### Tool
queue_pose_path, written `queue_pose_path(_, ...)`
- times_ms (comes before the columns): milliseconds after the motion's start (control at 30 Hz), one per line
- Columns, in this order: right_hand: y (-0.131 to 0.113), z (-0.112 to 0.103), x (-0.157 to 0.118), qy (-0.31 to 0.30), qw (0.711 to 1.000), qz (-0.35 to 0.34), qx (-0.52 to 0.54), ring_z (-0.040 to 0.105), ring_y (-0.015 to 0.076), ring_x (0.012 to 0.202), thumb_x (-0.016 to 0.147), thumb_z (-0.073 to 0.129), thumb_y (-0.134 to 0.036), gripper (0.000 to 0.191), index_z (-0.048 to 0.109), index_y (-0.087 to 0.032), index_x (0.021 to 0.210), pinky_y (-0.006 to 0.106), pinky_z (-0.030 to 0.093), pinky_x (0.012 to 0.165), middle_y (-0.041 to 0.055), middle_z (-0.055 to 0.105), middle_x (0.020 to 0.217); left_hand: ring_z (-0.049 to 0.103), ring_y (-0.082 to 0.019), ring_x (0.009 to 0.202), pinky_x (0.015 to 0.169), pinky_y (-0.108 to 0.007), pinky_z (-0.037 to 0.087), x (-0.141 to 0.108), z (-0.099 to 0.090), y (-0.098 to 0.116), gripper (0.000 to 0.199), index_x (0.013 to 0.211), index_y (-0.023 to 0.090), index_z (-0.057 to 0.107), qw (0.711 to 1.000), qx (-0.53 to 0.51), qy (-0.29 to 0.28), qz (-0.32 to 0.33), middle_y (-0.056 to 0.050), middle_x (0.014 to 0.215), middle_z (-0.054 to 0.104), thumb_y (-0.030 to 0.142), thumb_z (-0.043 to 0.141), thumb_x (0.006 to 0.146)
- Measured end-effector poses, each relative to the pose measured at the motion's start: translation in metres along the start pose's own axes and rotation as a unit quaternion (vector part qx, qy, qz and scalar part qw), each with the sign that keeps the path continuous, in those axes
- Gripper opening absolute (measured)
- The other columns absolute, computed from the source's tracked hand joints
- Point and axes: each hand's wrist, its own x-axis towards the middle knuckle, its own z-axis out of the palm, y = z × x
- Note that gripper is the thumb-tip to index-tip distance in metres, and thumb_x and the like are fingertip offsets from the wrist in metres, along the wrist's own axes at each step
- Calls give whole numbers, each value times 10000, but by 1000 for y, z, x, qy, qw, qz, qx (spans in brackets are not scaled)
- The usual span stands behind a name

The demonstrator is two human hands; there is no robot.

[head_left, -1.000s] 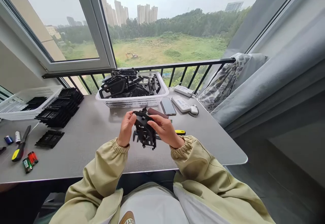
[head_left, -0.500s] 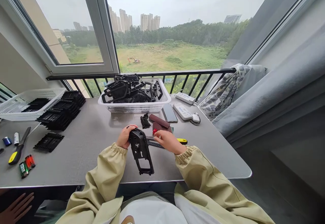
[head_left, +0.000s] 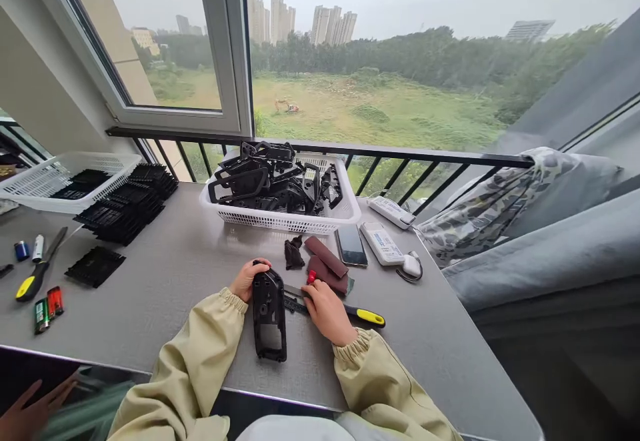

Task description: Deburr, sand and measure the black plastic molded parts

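Observation:
My left hand (head_left: 247, 279) grips the top end of a black plastic housing frame (head_left: 269, 334), which rests on the grey table (head_left: 165, 321). My right hand (head_left: 327, 312) lies curled over the shaft of a hand file (head_left: 296, 305), and its yellow-and-black handle (head_left: 365, 317) sticks out to the right. Just above that hand are two dark red sandpaper strips (head_left: 327, 275), with a small red-capped item (head_left: 311, 277) at their edge. A small black part (head_left: 294, 254) lies to their left.
A white basket rim (head_left: 280, 223) holds black plastic frames. Further left are a second basket (head_left: 70, 184), stacked black combs (head_left: 127, 204), a screwdriver (head_left: 35, 277) and batteries (head_left: 47, 307). To the right lie a smartphone (head_left: 351, 245) and a white power strip (head_left: 383, 243). Another person's hand (head_left: 35, 407) shows lower left.
My left hand has lowered the black frame onto the table. My right hand has moved down onto the file shaft. The head view has turned, shifting the scene rightward.

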Motion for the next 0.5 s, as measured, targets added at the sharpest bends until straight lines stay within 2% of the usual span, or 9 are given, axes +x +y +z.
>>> queue_pose_path(133, 8, 6, -3, 44, 999, -6, 32, 614, 229, 936, 884, 468, -120, 242, 619, -174, 1066, 344, 517, 817, 100, 618, 993, 502, -96, 432, 452, -217, 367, 0, -3, -2, 223, 637, 145, 615, 1000, -3, 26, -4, 30, 495, 549, 188, 740, 458)
queue_pose_path(200, 10, 8, -4, 55, 997, 2, 46, 643, 210, 884, 895, 439, -131, 268, 598, -186, 1104, 321, 539, 751, 94, 605, 1021, 498, -93, 430, 454, -217, 366, -1, -4, -2, 215, 623, 150, 608, 999, -1, 37, -3, 34, 493, 542, 190, 730, 450)
queue_pose_path(333, 11, 12, -6, 51, 997, 18, 50, 673, 181, 754, 910, 405, -155, 318, 562, -187, 1184, 301, 551, 638, 98, 591, 1075, 485, -91, 428, 448, -217, 352, -3, -4, -3, 189, 604, 159, 597, 999, 10, 51, -2, 42, 485, 524, 197, 708, 455)
queue_pose_path(500, 9, 12, -7, 39, 999, 17, 19, 692, 195, 759, 934, 440, -252, 269, 599, -218, 1149, 293, 546, 613, 77, 642, 1019, 459, -85, 418, 436, -212, 343, -3, -4, -3, 177, 601, 169, 581, 998, 17, 52, -11, 58, 469, 486, 215, 689, 469)
